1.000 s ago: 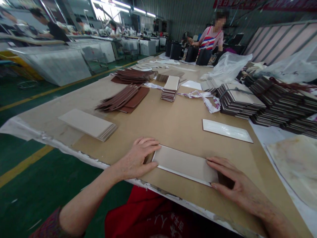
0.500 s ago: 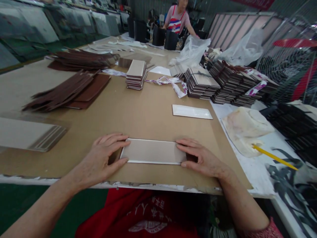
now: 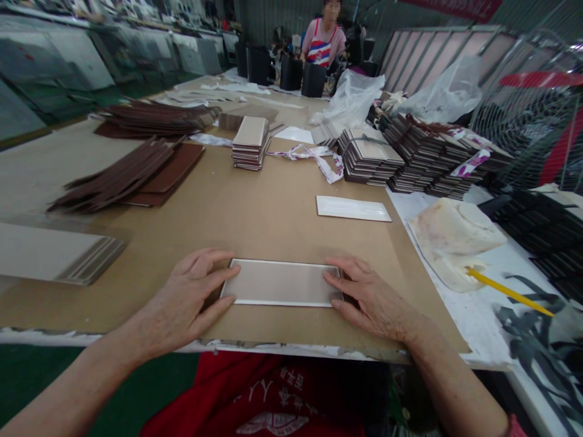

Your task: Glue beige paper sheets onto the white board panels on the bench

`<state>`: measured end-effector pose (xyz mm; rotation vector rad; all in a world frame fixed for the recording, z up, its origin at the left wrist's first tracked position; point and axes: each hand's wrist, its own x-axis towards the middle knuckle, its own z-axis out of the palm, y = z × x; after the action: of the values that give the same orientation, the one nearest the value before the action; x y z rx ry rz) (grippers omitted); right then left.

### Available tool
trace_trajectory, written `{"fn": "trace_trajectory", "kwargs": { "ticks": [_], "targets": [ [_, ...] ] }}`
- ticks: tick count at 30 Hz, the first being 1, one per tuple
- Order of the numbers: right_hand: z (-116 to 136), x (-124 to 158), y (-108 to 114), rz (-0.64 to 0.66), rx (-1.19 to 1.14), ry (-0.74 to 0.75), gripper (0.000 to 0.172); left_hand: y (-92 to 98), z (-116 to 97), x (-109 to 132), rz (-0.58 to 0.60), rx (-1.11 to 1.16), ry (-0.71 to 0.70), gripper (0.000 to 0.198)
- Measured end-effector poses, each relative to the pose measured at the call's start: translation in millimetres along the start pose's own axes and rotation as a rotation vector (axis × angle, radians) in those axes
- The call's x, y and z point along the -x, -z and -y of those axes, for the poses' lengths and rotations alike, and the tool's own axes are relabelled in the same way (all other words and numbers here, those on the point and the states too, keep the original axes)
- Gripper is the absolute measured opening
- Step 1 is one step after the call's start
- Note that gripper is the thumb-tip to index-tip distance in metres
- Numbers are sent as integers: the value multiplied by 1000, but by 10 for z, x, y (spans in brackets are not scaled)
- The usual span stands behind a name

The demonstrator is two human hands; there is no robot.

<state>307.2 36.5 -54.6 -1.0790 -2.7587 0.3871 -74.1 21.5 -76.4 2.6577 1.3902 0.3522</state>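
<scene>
A flat beige rectangular panel [image 3: 282, 283] with thin white edges lies on the brown board in front of me. My left hand [image 3: 191, 297] grips its left end, fingers at the far corner and thumb at the near corner. At the opposite end, my right hand [image 3: 364, 294] holds the panel the same way, one fingertip resting on its top face. Beyond my right hand lies a white glossy strip [image 3: 353, 208], touched by neither hand.
Brown leather-like pieces [image 3: 122, 173] and grey sheets [image 3: 54, 252] lie at left. A small panel stack [image 3: 248, 142] and tied bundles [image 3: 371, 155] stand farther back. At right is a stained cream container [image 3: 455, 237] with a yellow stick [image 3: 510, 292]. A co-worker [image 3: 322, 42] stands at the far end.
My right index finger has moved slightly onto the panel's top face. The panel stays in place between both hands. The co-worker's outstretched arm has drawn back from the plastic bag.
</scene>
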Motion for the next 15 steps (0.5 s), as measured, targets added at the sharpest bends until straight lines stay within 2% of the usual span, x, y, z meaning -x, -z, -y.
{"fn": "trace_trajectory", "kwargs": {
  "ticks": [5, 7, 11, 15],
  "targets": [
    [211, -141, 63, 37, 149, -20, 42, 175, -117, -135, 128, -112, -152, 39],
    [351, -222, 65, 57, 246, -29, 51, 218, -250, -211, 151, -173, -181, 51],
    [552, -321, 3, 81, 379, -58, 70, 185, -530, -330, 178, -315, -161, 90],
    [532, -261, -78, 75, 355, -108, 67, 121, -608, -349, 162, -362, -119, 96]
  ]
}}
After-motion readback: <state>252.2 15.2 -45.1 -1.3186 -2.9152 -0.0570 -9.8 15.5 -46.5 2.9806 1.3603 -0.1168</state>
